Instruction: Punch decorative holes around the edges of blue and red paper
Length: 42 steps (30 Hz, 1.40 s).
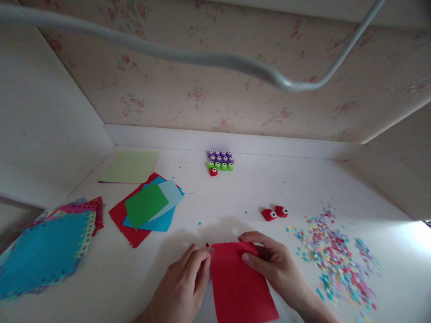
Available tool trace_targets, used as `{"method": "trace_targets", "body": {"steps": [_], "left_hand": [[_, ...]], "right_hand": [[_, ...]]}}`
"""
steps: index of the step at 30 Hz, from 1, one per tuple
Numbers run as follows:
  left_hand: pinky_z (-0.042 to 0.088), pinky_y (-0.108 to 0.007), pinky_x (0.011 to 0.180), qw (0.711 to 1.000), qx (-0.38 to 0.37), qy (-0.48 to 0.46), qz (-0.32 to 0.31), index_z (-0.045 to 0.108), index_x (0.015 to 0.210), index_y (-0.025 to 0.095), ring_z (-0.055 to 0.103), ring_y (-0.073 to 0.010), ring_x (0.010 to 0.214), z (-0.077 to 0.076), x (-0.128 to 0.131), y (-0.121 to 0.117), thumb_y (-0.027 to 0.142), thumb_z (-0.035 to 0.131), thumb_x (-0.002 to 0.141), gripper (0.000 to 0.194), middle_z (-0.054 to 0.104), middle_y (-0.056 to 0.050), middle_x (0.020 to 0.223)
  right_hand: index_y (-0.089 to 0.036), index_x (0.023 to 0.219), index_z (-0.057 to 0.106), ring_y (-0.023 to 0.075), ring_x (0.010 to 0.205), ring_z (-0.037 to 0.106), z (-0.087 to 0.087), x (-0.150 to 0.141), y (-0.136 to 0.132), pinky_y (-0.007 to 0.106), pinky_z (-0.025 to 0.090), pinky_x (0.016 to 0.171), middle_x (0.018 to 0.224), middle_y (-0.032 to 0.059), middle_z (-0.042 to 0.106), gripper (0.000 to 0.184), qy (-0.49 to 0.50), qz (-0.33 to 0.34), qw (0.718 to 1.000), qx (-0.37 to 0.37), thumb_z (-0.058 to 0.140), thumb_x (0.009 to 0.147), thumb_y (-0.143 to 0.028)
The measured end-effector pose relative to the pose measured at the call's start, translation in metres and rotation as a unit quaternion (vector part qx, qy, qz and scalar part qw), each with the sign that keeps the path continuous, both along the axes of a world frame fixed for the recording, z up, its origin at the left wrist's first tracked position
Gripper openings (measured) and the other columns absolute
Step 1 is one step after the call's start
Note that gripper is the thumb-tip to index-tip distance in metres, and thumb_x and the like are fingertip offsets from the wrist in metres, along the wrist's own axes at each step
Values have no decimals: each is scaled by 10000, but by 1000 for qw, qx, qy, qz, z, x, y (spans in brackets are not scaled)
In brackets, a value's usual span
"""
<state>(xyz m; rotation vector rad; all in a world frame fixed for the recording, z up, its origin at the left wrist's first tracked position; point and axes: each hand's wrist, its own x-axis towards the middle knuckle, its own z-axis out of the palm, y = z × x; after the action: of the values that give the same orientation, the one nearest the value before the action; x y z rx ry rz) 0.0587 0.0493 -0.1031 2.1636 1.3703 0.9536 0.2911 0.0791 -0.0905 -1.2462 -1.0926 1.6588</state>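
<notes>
A red sheet of paper [239, 287] lies on the white table [256, 188] at the front centre. My left hand [186, 282] is closed at the sheet's top left corner, fingers curled over something small I cannot make out. My right hand [272, 264] pinches the sheet's top right edge, thumb on top. A few small punched holes show along the sheet's left edge near my left fingertips. Two red paper punches [275, 213] sit just beyond my right hand.
A block of purple and green punches [220, 160] with one red one stands at the back centre. Stacked coloured sheets [148, 206] lie left of centre, a pale green sheet [131, 167] behind them, punched blue sheets [47, 251] at far left. Confetti [333, 255] is scattered right.
</notes>
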Motion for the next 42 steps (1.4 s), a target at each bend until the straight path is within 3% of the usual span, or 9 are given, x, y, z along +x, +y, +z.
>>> {"method": "trace_targets", "body": {"steps": [7,13,21,24,27,32,35,38,42], "left_hand": [[545,-283,622,998,25,43,42,524,973,242,689,-188,729,-4,-4,1,106,402,956,183,652,-17,828],[520,-257,633,998,-32,22,50,521,948,241,674,-162,714,2,-9,4,155,401,989,153,637,-9,814],[509,-234,584,993,15,64,103,551,977,244,697,-160,729,4,-23,12,197,460,975,102,670,-11,866],[505,-226,584,992,20,70,100,556,942,238,702,-158,727,5,-24,14,207,446,990,124,673,-11,830],[522,-236,627,992,24,80,95,568,981,236,706,-158,729,4,-24,16,216,438,1001,133,690,-12,851],[495,-257,574,987,32,120,104,573,913,236,677,-162,655,2,-28,17,285,475,1004,143,672,3,806],[502,-260,618,988,45,118,93,569,904,232,671,-158,687,7,-30,19,265,457,1013,160,659,2,814],[524,-267,749,990,65,103,76,576,1049,225,682,-164,858,19,-27,27,199,428,1012,155,672,-31,977],[532,-305,825,986,78,143,44,601,1093,213,658,-193,968,37,-13,62,189,476,989,165,659,-53,1073]], "right_hand": [[-254,982,725,154,823,648,-9,2,0,244,537,690,1094,40,670,238,-43,5,998,53,804,790,-370],[-268,988,720,143,812,649,-11,4,1,228,532,663,1101,32,667,218,-41,0,998,56,790,806,-364],[-233,1033,681,170,764,671,-9,7,4,252,553,605,1062,64,696,275,-123,-8,989,78,724,848,-431],[-227,1054,696,218,840,692,-8,11,8,302,586,655,1113,99,699,259,-241,-17,958,155,673,878,-416],[-235,1029,728,259,936,695,-9,14,11,348,605,721,1175,116,684,210,-359,-39,892,272,650,882,-362],[-225,1060,716,280,1011,678,-15,15,11,431,591,855,1188,129,672,200,-443,-27,814,374,570,931,-273],[-223,1077,705,296,1049,645,-16,15,10,470,575,880,1196,126,666,211,-479,6,789,385,538,952,-253],[-232,1129,687,306,1090,612,-14,16,10,496,548,923,1225,118,657,232,-504,37,777,376,524,966,-255],[-220,1195,660,311,1103,589,-14,18,12,509,518,963,1219,117,656,260,-511,41,777,364,556,963,-275]]}}
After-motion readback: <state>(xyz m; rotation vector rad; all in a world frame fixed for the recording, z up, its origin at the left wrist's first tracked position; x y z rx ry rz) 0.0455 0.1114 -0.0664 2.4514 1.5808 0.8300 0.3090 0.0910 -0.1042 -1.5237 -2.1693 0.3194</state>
